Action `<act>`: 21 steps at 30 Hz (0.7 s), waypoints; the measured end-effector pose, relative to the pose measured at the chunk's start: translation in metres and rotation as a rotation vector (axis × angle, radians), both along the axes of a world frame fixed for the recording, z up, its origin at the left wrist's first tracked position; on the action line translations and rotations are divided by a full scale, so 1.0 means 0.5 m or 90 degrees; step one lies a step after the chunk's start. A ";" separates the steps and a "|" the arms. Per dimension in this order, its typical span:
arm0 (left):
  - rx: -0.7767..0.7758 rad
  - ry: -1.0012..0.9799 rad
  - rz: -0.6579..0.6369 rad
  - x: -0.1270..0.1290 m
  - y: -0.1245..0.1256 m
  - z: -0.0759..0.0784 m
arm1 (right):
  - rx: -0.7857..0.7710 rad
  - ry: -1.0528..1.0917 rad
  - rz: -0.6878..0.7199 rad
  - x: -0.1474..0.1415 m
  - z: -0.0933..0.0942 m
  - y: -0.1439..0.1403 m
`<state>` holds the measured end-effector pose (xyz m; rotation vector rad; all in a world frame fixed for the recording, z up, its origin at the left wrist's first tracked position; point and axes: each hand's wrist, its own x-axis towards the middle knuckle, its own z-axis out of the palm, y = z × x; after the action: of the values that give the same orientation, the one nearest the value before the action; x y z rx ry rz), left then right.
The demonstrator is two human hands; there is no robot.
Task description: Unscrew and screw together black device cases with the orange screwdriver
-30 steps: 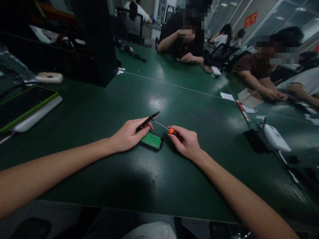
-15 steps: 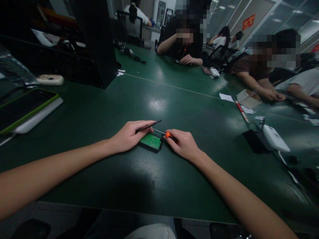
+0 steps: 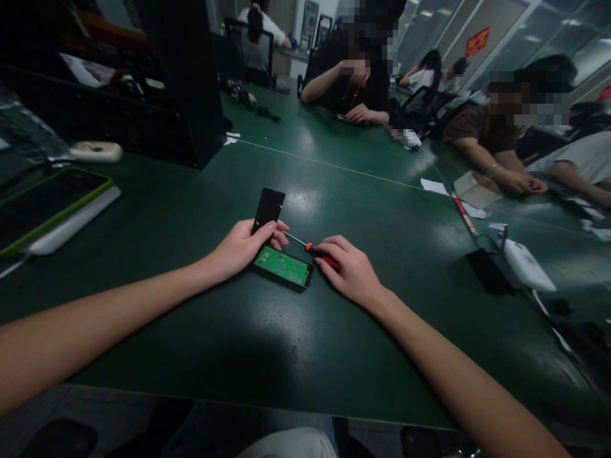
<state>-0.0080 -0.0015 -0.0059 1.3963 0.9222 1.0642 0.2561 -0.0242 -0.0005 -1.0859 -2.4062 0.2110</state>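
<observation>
Between thumb and fingers, my left hand (image 3: 248,243) grips a flat black cover (image 3: 270,207), tilted up so that its broad face shows. Just below it on the table lies a black case (image 3: 281,280) with a green circuit board (image 3: 284,264) exposed inside. My right hand (image 3: 351,267) holds a screwdriver (image 3: 329,260) with a red and black handle and an orange collar. Its thin metal shaft points left, above the far edge of the case, and the tip ends near my left fingers.
A phone with a green edge (image 3: 57,203) rests on a white object at the left, near a pale oval item (image 3: 97,151). A black cabinet (image 3: 191,95) stands behind. White device (image 3: 527,262) and cables lie right. Co-workers (image 3: 356,83) sit across the green table (image 3: 191,337).
My left hand has raised and turned the cover from edge-on to broad face showing, uncovering more of the circuit board. The screwdriver has shifted slightly left in my right hand.
</observation>
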 end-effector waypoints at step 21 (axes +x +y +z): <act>0.053 0.048 -0.043 -0.001 -0.001 -0.008 | 0.012 0.007 0.168 -0.109 0.016 -0.094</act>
<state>-0.0087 -0.0018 -0.0098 1.5357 0.8874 1.0149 0.2014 -0.0712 0.0072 -0.7543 -2.5308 0.2817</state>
